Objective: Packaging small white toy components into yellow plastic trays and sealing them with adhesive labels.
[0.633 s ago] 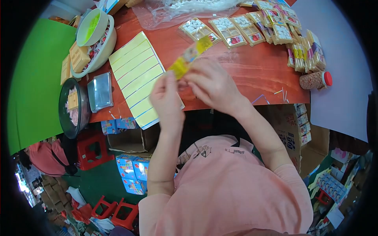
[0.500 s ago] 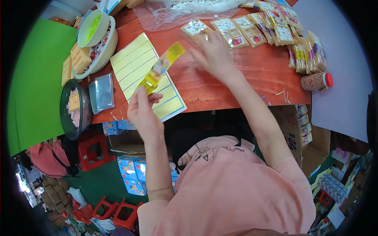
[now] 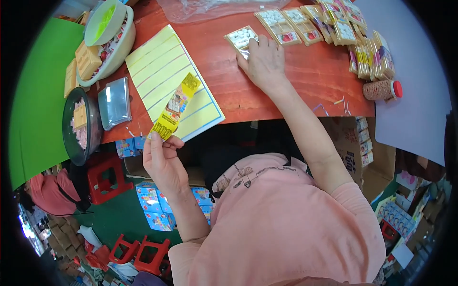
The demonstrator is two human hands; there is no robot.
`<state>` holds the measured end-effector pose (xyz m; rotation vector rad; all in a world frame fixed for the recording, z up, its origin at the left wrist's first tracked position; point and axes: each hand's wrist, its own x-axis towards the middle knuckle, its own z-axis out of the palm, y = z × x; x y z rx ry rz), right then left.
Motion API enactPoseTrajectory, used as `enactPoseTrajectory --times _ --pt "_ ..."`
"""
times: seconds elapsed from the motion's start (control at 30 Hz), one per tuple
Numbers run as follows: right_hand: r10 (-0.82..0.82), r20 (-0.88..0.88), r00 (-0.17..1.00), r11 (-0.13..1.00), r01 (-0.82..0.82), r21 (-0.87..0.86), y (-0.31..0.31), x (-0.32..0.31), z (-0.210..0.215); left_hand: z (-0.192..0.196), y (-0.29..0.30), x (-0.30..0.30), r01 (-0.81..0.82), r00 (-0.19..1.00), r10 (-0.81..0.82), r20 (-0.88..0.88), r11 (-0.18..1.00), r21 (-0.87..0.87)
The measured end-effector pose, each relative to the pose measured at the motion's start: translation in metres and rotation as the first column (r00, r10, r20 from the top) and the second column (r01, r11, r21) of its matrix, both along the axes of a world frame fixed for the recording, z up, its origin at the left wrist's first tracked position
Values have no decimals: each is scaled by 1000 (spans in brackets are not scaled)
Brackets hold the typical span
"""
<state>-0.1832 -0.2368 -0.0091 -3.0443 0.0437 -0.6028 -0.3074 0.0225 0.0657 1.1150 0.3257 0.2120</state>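
My left hand (image 3: 164,164) is closed, pinching the lower end of a flat yellow printed strip (image 3: 175,106). The strip slants up and right above a yellow sheet with ruled lines (image 3: 155,71). On the red table, my right hand (image 3: 266,64) is closed around the near end of a small shallow tray (image 3: 234,37) with white pieces in it. My thumb is on its near left side; the fingers hide its right part. Beside it to the right lie similar trays (image 3: 279,28), with white pieces and a red picture in another compartment.
More packed trays (image 3: 374,59) are piled at the right, behind a red-lidded jar (image 3: 381,89). At left are a cream basin (image 3: 125,47), a dark bowl (image 3: 69,117) and a clear plastic stack (image 3: 114,102). Clear plastic sheeting (image 3: 191,14) covers the far edge.
My right hand has settled on the tray and drawn it a little nearer, apart from the others. My left hand has come down toward me with the yellow strip, and the head view has shifted.
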Motion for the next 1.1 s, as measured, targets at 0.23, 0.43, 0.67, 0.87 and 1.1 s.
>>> enactPoseTrajectory --times 0.23,0.43,0.67,0.87,1.1 --pt "30 25 999 999 -30 13 2 -87 8 3 -20 -17 232 972 -225 67 963 -139" --pt "75 31 997 992 -77 101 -8 -96 -6 -2 -43 -15 303 953 -302 35 929 -213" --pt "178 -43 983 923 -152 353 -30 -93 4 -5 -56 -6 323 943 -332 14 905 -277" --pt "230 -44 972 407 -55 912 -50 -99 37 -3 -60 -4 369 925 -380 23 880 -298" --pt "299 150 942 -42 -144 989 -54 -108 56 -7 -83 11 439 892 -452 -11 870 -224"
